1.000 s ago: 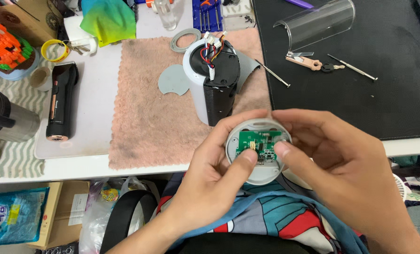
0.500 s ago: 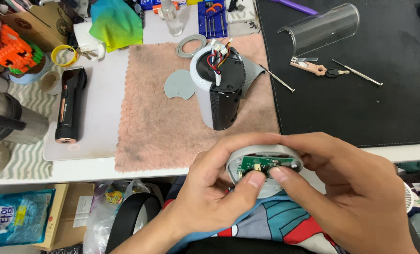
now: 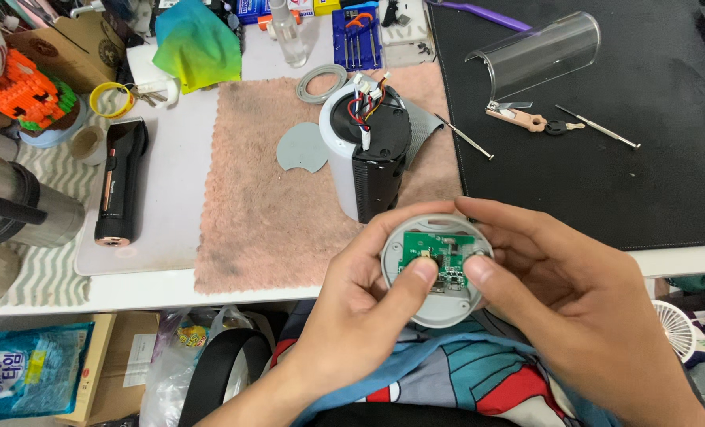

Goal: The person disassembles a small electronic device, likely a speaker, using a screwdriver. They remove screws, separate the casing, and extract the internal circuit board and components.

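Both hands, the left hand (image 3: 352, 316) and the right hand (image 3: 574, 308), clamp the round grey plastic cap (image 3: 438, 269) (green circuit board (image 3: 439, 259) inside); a blue snack packet (image 3: 16, 383) lies under the table, lower left.

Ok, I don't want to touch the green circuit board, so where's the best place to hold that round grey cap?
Hold the round grey cap by its raised outer rim, coming in from the two opposite sides. It lies face up with the green circuit board sunk inside, so the rim gives a grip clear of the parts. The left hand and right hand already cup it this way, though both thumbs rest on the board.
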